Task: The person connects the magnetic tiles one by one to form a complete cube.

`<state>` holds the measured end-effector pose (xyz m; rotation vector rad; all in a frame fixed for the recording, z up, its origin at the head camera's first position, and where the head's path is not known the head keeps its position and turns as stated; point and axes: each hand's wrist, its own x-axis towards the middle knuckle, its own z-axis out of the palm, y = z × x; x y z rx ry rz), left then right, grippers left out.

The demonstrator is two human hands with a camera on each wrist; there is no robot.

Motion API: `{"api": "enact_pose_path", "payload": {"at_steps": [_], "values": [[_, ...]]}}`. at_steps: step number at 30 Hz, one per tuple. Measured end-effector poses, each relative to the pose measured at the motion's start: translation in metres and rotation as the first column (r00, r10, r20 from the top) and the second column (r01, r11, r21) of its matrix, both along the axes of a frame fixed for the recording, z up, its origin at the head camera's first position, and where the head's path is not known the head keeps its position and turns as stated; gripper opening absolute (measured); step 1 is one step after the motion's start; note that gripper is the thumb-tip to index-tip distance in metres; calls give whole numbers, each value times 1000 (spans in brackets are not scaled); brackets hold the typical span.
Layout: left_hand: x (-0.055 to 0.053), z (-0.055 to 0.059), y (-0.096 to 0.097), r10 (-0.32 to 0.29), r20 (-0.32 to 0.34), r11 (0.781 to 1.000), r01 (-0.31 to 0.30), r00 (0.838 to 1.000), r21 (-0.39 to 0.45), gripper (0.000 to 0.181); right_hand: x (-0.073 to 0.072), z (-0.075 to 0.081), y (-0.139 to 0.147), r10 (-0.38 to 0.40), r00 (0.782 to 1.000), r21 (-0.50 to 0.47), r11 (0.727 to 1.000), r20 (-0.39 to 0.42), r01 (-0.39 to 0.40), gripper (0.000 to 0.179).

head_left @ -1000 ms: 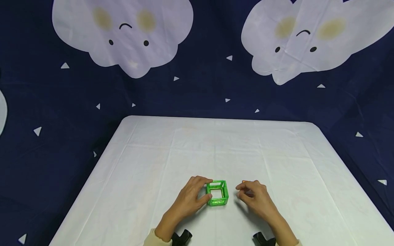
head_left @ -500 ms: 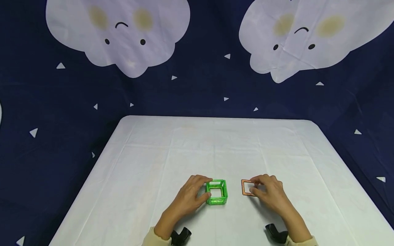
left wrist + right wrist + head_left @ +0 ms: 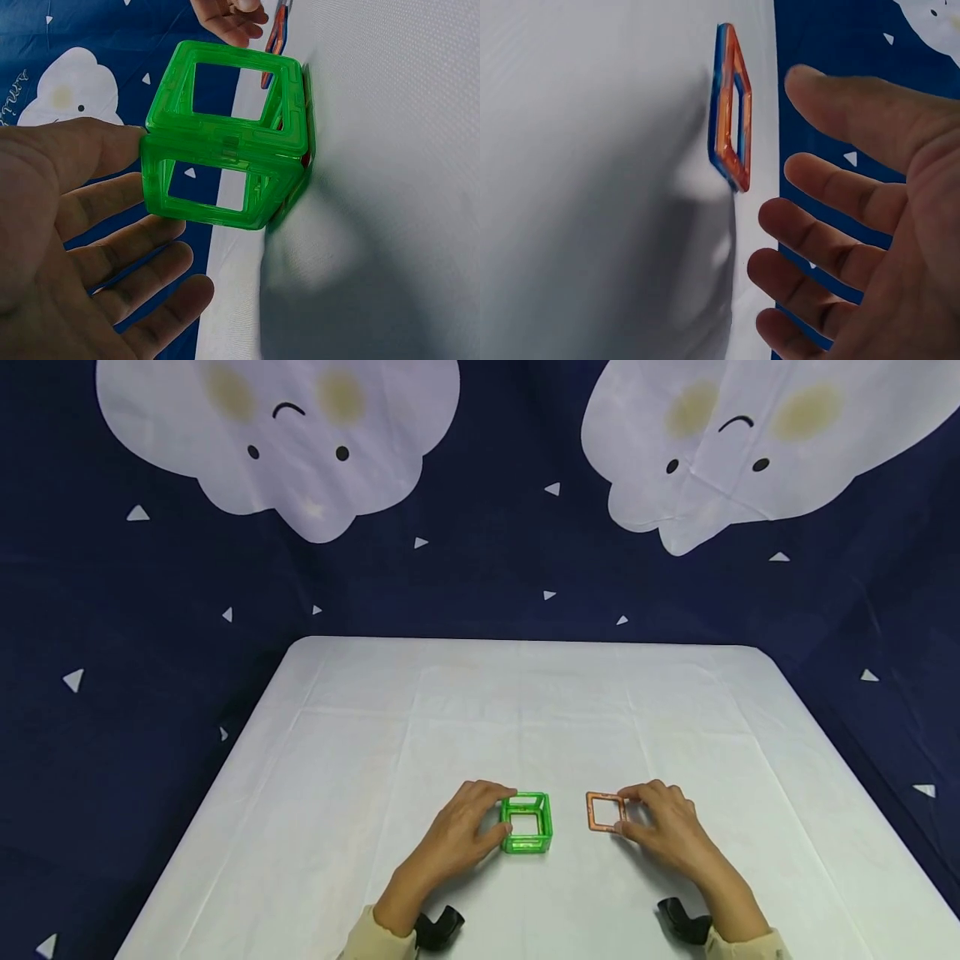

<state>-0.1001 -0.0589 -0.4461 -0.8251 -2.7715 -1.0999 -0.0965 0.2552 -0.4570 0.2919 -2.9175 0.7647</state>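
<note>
A green cube of open-framed magnetic tiles [image 3: 527, 843] stands on the white tabletop near the middle. My left hand [image 3: 459, 837] holds its left side, index finger at the far corner and thumb at the near one; in the left wrist view the thumb tip meets an edge of the cube [image 3: 225, 142], and the other fingers spread loosely. To the cube's right lies an orange square magnetic tile [image 3: 591, 812]. Blue shows along its underside in the right wrist view. Around its right edge is my right hand [image 3: 663, 827], thumb and fingers apart from the tile in the right wrist view.
A white cloth covers the table [image 3: 517, 693]. Behind it hangs a dark blue curtain [image 3: 495, 568] with clouds and small triangles. Black wrist mounts [image 3: 441, 928] sit at both wrists.
My right hand has drawn back to the right, from pinching the orange tile to letting it go; the tile now lies uncovered. The left hand and green cube have stayed put.
</note>
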Motion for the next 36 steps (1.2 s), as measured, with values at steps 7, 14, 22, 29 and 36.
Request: {"api": "enact_pose_path", "payload": {"at_steps": [7,14,22,29,36], "values": [[-2,1,0,-2,13,1000,2,1000,-6,37,-1,-3,3,22,1000,49,999,18,-23,47],[-1,1,-1,2,50,1000,-2,999,0,36,-5,-7,5,41,998,64,997,44,-43,51],[-1,-1,-5,18,44,1000,-18,999,10,38,-10,-7,10,66,995,102,992,71,-73,52],[0,-3,-6,19,43,1000,-20,999,12,39,-11,-8,14,93,993,118,988,79,-102,57],[0,-3,-6,16,60,1000,-17,998,18,42,-13,-11,14,100,993,133,985,63,-108,58]]}}
